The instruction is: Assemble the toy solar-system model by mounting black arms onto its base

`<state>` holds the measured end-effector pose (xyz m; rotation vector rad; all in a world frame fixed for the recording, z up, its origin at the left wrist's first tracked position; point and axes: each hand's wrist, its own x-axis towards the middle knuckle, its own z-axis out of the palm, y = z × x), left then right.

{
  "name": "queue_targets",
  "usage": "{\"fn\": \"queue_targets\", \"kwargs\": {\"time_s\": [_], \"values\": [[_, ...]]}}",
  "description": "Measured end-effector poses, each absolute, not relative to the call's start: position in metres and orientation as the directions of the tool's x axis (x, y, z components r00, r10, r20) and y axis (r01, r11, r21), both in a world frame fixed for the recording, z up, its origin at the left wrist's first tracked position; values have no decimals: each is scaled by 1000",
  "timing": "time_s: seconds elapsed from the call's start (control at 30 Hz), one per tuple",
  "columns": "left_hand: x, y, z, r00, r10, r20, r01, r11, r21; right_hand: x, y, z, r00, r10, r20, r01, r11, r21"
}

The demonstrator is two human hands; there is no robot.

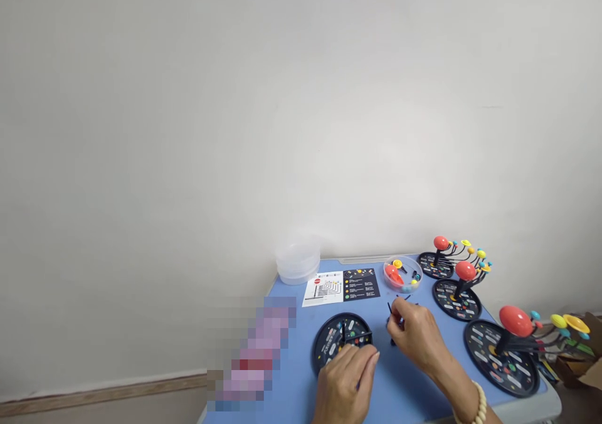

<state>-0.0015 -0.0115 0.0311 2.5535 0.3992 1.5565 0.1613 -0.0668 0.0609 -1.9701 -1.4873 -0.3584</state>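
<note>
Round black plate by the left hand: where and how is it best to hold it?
Probably by the left rim of the plate, the grip coming from the left. The rim looks raised and uncovered there, while the upright post and bar occupy the middle and right, and the left hand covers part of the near side.
</note>
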Motion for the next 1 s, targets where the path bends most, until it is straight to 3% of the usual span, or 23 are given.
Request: {"fn": "queue_targets", "kwargs": {"time_s": [0.53, 0.87, 1.0], "values": [[-2, -13, 32, 455, 257, 852, 163, -965, 204, 168, -58, 50, 226, 645, 730, 974, -150, -169], [-1, -15, 31, 448, 241, 861, 171, -968, 182, 170, -57, 43, 128, 616, 777, 991, -44, -129], [0, -12, 33, 415, 313, 854, 183, -948, 259, 168, -60, 44, 17, 575, 818, 996, 57, -61]]}}
